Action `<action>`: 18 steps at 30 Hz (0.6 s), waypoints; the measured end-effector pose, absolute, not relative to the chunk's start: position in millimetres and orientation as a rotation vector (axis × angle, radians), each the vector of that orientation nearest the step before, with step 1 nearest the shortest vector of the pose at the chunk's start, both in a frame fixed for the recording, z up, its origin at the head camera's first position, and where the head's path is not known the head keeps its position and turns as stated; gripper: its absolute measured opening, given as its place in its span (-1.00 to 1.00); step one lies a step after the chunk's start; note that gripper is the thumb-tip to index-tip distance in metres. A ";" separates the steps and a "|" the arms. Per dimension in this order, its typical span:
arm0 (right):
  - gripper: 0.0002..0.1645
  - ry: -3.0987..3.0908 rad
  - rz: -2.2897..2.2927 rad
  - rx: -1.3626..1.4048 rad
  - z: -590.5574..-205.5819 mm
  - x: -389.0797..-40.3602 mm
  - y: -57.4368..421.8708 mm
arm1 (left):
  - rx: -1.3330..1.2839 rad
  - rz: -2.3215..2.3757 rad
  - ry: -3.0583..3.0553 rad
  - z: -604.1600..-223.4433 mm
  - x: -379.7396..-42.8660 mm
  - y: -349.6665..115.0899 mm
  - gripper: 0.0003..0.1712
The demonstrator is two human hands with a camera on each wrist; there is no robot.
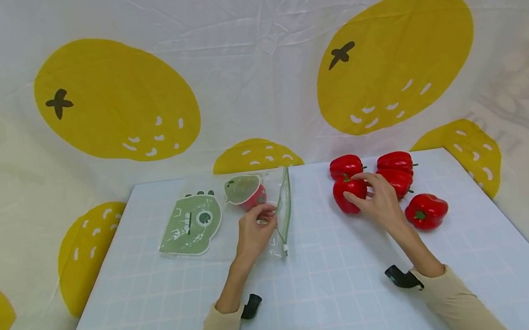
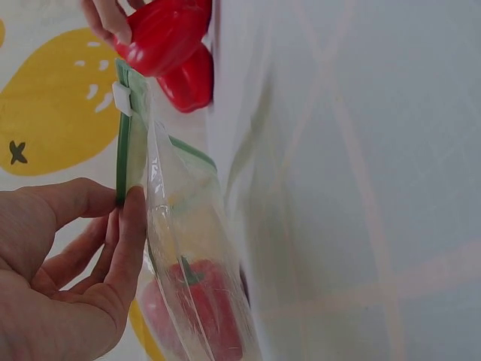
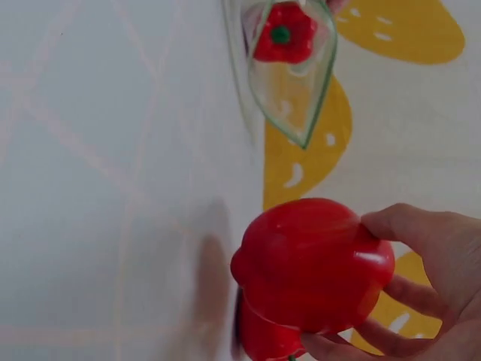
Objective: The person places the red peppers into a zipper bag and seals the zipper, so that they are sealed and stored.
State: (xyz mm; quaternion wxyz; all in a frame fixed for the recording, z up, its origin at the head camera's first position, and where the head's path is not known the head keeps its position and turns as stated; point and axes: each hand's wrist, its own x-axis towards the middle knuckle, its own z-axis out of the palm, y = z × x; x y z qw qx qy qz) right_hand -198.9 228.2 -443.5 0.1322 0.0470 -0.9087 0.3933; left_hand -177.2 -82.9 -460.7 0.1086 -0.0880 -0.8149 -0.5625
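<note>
While the right hand [image 1: 378, 200] grips a red pepper [image 1: 345, 202] right of centre in the head view, stem upward and long axis near vertical, the left hand [image 1: 256, 231] pinches the green edge of a clear bag [image 1: 218, 227] left of centre (cartoon-printed), another pepper [image 1: 255, 198] inside.

The left hand [image 1: 255, 232] pinched the edge of a clear zip bag [image 1: 192, 229] printed with a green cartoon face, a red bell pepper [image 1: 255, 197] inside. The right hand [image 1: 380, 199] gripped another bell pepper [image 1: 342, 195] beside four more peppers [image 1: 428, 212] on the worktop [image 1: 333, 293].
</note>
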 end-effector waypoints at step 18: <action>-0.31 -2.463 1.403 0.083 -449.4 -212.7 185.1 | -0.250 -1.665 -2.394 -462.1 -178.0 -83.3 -0.82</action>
